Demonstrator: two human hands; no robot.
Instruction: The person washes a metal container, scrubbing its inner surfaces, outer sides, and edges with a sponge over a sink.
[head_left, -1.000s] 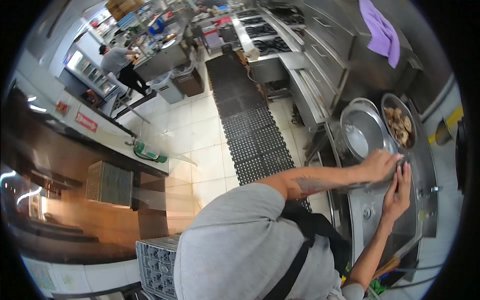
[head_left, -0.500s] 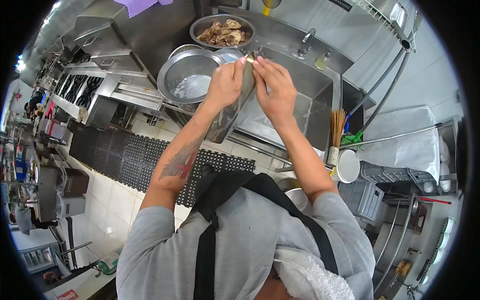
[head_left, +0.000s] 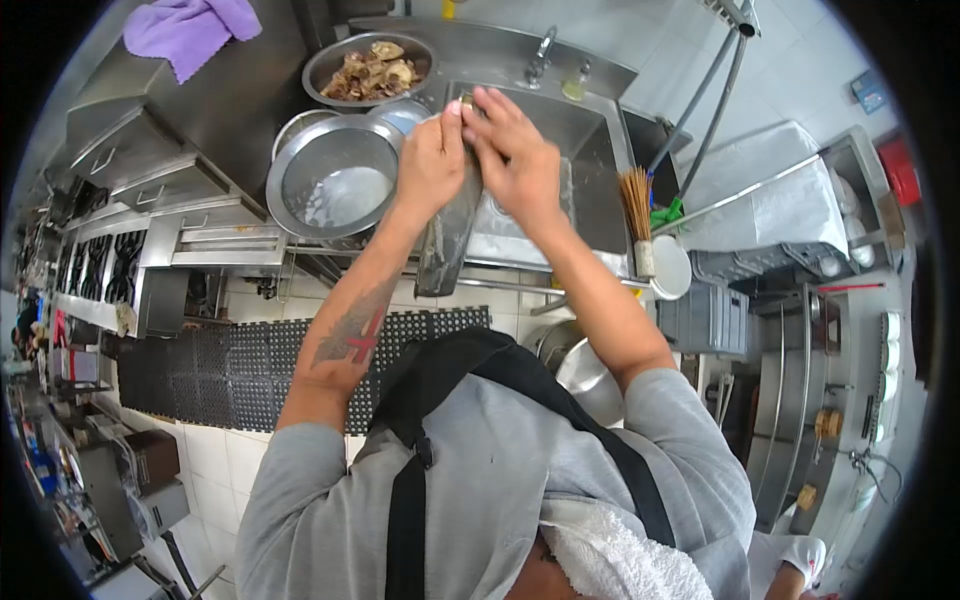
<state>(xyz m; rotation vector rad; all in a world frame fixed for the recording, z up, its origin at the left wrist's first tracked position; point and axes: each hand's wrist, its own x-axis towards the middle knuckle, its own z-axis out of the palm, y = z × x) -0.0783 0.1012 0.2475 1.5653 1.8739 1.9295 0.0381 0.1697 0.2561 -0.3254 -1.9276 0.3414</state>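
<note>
My left hand (head_left: pixel 434 160) is closed, thumb and fingertips pressed together above the left edge of the sink (head_left: pixel 590 185). Against its fingertips lie the bent fingers of my right hand (head_left: pixel 515 155). A small brownish thing (head_left: pixel 467 100) shows between the two hands, too covered to name. Below them stretches a long grey, wet-looking strip (head_left: pixel 445 250); I cannot tell whether I hold it. Left of my left hand stands a wide metal bowl (head_left: pixel 345 185) with whitish liquid at its bottom. Behind it, another metal bowl (head_left: pixel 310 85) holds brown, bony-looking pieces (head_left: pixel 370 75).
A faucet (head_left: pixel 541 58) and a small bottle (head_left: pixel 577 82) stand behind the sink. At right are a stick brush (head_left: pixel 637 215), a white bucket (head_left: pixel 672 268) and grey crates (head_left: pixel 700 310). A purple cloth (head_left: pixel 190 30) lies far left. Another person's arm (head_left: pixel 788 580) shows lower right.
My view has turned right, so the bowls and sink sit further left. My hands stay together, and the small thing between them is more covered. Another person now shows at lower right.
</note>
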